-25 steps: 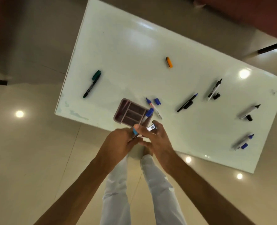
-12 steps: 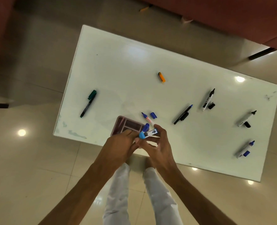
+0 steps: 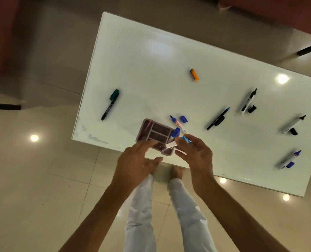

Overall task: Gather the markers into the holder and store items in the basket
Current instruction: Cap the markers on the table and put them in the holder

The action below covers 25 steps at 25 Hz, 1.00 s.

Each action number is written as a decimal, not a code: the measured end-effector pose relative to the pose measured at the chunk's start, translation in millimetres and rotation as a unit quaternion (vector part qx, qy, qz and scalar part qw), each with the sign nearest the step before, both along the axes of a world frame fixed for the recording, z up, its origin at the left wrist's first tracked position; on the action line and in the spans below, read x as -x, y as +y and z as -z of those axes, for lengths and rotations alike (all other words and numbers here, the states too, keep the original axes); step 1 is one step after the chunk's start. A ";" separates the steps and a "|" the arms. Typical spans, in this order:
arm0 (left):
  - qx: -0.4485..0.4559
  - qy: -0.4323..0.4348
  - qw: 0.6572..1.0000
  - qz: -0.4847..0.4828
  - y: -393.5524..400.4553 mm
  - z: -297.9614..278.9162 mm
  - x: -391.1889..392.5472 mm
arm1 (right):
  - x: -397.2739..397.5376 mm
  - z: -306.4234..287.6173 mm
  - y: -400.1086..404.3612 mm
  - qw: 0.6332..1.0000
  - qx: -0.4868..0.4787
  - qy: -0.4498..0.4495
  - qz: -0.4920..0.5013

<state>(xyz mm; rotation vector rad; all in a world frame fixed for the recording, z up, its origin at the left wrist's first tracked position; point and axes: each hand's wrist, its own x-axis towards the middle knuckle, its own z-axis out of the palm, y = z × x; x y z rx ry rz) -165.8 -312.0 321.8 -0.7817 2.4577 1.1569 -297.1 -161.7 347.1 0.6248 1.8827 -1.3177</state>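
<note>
Just below the middle of the frame, the right hand [image 3: 196, 157] pinches a white-barrelled marker [image 3: 172, 145] near its light blue end [image 3: 185, 139], holding it over the near corner of the pink compartmented holder [image 3: 155, 133]. The left hand [image 3: 138, 160] hovers beside it with fingers extended and relaxed, fingertips reaching over the holder's near edge; whether they touch the marker or the holder cannot be told. A marker with a blue cap [image 3: 175, 132] stands tilted in the holder's right side. The holder sits at the near edge of the white table [image 3: 151, 60], which fills the centre and right of the frame. Just right of the holder lies an uncapped blue marker [image 3: 177, 123] with its loose blue cap [image 3: 183, 119] beside it. A green-capped marker [image 3: 111, 104] lies well to the left, an orange highlighter [image 3: 194, 74] toward the upper middle. Across the right of the frame lie a black pen with a blue tip [image 3: 218, 118], a white marker with a black tip [image 3: 248, 101] and black cap [image 3: 252, 108], a grey marker [image 3: 293, 124] with black cap [image 3: 293, 131], and lower right a grey marker with a blue tip [image 3: 288, 159] and blue cap [image 3: 290, 164].
</note>
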 end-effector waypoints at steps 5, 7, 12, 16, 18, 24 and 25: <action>-0.003 0.028 0.990 -0.138 -31.9 16.9 -35.5 | 23.7 7.3 4.9 0.998 -0.026 -0.024 0.050; -0.014 0.013 0.986 -0.165 -43.2 25.9 -43.0 | 27.4 10.9 2.3 0.997 -0.042 -0.033 0.049; -0.086 -0.027 0.975 -0.204 -55.3 32.0 -38.0 | 19.5 19.6 -15.2 0.996 -0.076 -0.028 0.035; -0.125 -0.044 0.965 -0.224 -48.7 36.0 -16.3 | 10.2 23.2 -29.4 0.993 -0.113 0.018 -0.004; -0.127 -0.043 0.967 -0.218 -44.1 38.1 -6.4 | 7.1 22.6 -35.8 0.987 -0.139 0.052 -0.065; -0.111 -0.066 0.976 -0.175 -48.2 49.3 3.0 | -0.1 29.1 -46.6 0.976 -0.176 0.082 -0.100; -0.109 -0.071 0.977 -0.170 -50.5 50.5 4.0 | -1.5 29.2 -47.5 0.972 -0.187 0.092 -0.107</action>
